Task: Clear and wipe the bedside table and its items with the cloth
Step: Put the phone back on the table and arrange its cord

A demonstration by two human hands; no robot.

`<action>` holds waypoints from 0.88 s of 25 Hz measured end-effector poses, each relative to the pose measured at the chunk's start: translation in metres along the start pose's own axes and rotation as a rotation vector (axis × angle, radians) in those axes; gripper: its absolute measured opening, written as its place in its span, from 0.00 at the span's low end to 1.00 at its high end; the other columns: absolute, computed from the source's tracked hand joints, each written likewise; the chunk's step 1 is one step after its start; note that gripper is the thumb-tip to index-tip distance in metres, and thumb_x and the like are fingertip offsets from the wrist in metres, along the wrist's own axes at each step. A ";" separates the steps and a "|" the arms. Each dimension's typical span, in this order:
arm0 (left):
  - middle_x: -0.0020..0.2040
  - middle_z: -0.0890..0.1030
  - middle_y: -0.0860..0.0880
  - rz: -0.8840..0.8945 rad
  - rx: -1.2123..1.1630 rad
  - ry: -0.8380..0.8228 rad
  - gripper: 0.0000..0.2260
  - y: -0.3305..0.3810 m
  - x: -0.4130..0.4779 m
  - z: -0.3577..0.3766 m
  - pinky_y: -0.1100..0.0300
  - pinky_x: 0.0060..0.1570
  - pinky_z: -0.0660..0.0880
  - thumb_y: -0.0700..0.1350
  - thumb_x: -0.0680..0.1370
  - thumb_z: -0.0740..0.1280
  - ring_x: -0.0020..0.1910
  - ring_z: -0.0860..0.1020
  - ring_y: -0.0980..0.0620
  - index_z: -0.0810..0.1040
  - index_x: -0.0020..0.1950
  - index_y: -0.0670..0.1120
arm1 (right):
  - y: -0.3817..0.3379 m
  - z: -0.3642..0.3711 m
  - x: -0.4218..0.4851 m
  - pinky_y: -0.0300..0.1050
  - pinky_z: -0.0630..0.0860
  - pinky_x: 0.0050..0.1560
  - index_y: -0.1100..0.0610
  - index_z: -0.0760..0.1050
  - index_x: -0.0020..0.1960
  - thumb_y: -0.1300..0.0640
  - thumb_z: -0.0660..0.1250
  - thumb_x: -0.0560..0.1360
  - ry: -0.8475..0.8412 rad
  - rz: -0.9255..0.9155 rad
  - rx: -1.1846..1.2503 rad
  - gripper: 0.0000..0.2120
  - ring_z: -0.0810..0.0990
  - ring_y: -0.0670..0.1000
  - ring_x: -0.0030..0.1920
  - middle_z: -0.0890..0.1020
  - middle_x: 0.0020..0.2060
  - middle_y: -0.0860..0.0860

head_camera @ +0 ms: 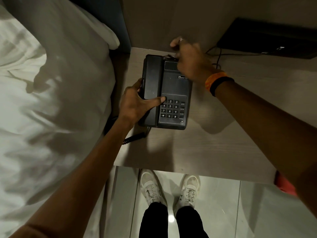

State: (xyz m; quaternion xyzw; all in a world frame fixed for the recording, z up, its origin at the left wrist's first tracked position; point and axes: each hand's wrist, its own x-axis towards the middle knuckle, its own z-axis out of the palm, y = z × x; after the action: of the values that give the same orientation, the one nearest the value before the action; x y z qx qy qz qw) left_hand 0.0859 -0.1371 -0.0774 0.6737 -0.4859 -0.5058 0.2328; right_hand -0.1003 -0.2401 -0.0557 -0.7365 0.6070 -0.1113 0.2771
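A black desk telephone with its handset on the left lies on the pale wooden bedside table. My left hand grips the phone's left side, thumb across the handset onto the keypad. My right hand is at the phone's far right corner, fingers curled around its top edge; what they hold there is partly hidden. A red cloth shows at the table's front right edge, mostly behind my right arm.
A bed with white sheets and a pillow lies to the left. A black box with cables sits at the table's back right. The coiled phone cord hangs off the table's left. My shoes stand on the tiled floor.
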 end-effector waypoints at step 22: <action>0.59 0.77 0.57 0.046 -0.008 0.057 0.31 0.009 0.022 0.010 0.76 0.45 0.66 0.49 0.71 0.79 0.55 0.72 0.63 0.73 0.71 0.49 | 0.002 0.026 -0.028 0.26 0.70 0.59 0.65 0.74 0.64 0.74 0.58 0.73 0.422 -0.034 0.123 0.21 0.78 0.49 0.55 0.77 0.62 0.61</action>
State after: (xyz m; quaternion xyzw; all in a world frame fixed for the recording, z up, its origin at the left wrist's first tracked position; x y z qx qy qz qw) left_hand 0.0734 -0.1587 -0.0843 0.6753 -0.4925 -0.4830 0.2610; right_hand -0.0959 -0.2061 -0.0734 -0.6886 0.6312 -0.3045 0.1864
